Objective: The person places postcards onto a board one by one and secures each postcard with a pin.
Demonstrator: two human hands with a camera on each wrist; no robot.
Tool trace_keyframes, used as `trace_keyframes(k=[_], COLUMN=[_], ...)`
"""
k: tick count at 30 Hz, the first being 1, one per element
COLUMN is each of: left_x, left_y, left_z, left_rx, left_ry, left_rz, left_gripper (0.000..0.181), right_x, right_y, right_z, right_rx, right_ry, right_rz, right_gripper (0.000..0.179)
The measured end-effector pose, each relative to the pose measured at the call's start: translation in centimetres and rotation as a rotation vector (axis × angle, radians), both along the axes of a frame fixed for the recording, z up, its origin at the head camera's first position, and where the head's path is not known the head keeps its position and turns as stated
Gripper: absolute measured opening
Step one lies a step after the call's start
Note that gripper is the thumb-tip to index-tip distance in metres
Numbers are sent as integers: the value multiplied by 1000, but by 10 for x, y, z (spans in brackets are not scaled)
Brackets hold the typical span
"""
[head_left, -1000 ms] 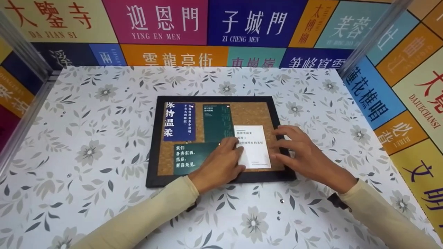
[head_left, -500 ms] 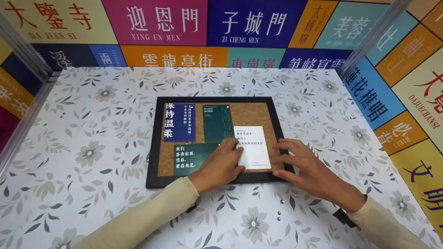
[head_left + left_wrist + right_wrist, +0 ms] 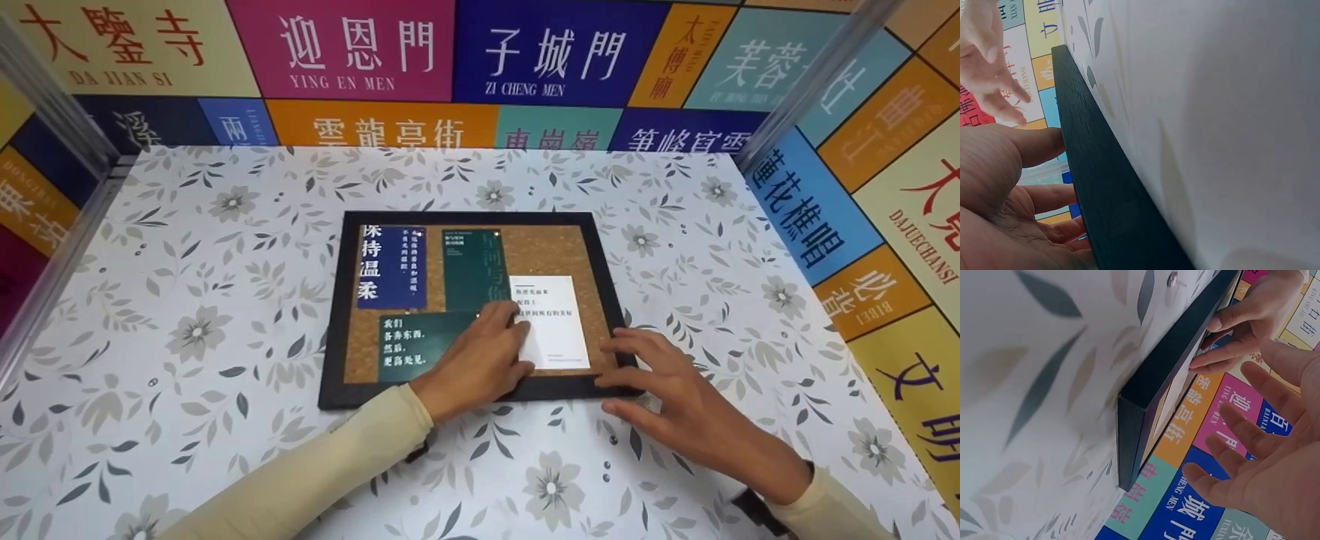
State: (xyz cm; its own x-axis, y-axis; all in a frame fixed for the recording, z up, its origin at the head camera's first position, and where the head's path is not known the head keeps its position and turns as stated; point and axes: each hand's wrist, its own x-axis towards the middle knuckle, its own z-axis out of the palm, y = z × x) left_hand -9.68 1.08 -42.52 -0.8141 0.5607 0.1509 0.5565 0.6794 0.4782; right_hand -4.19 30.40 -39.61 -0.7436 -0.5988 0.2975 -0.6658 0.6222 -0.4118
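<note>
A cork board [image 3: 546, 251] in a black frame [image 3: 332, 330] lies flat, bearing several cards. My left hand [image 3: 476, 360] presses its fingertips on the left side of a white card [image 3: 559, 341], hiding part of it. Its wrist also covers part of a wide green card [image 3: 409, 352]. An upright green card [image 3: 472, 266] and a blue card [image 3: 401, 281] are pinned higher up. My right hand [image 3: 682, 405], fingers spread and holding nothing, hovers by the frame's lower right corner. Just below that corner, a small clear push pin [image 3: 1172, 279] stands on the table.
White cloth with grey flowers and leaves covers the table [image 3: 187, 442]. Behind and on the right rise walls of colourful lettered panels [image 3: 544, 52]. A metal post [image 3: 817, 82] stands at the back right corner.
My right hand has drawn back from beside the white card, down and slightly right, toward the frame's lower right corner. The left hand stays on the card.
</note>
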Motion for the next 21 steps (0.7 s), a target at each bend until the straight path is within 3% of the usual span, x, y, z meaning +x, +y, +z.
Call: trace_keyframes(k=[14, 21], left_x=[0, 0], left_y=[0, 0], left_z=[1, 1], left_rx=[-5, -9], left_ry=[7, 0], left_rz=[3, 0], left_gripper=[40, 40], right_x=[29, 43], right_y=[6, 9], right_z=[-12, -16], right_rx=[-46, -27], right_ry=[-43, -100], right_rz=[-9, -65], right_gripper=[36, 36])
